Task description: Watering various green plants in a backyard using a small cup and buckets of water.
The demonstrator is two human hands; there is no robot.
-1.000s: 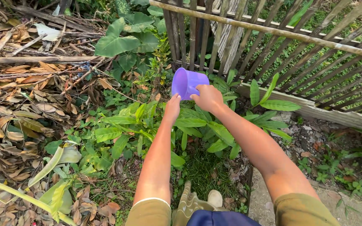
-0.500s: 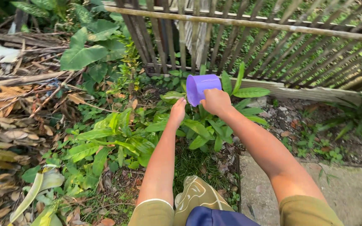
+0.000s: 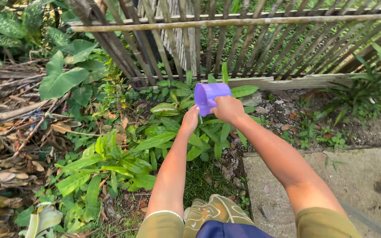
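My right hand (image 3: 228, 109) grips a purple plastic cup (image 3: 211, 95), tipped on its side with the mouth facing left. It hangs above broad-leaved green plants (image 3: 173, 132) in front of a wooden slat fence (image 3: 225, 39). My left hand (image 3: 190, 119) reaches up beside the cup, its fingertips at the lower rim. Both forearms stretch forward, with olive sleeves at the bottom of the view.
Dry brown leaves and sticks (image 3: 9, 145) cover the ground at left. A large-leaved plant (image 3: 60, 81) grows near the fence. A concrete slab (image 3: 353, 185) lies at right. My shoe (image 3: 212, 209) stands on grass below.
The view has swung to the right, showing more concrete and fence. The cup stays tipped in my right hand, and my left hand stays at its rim.
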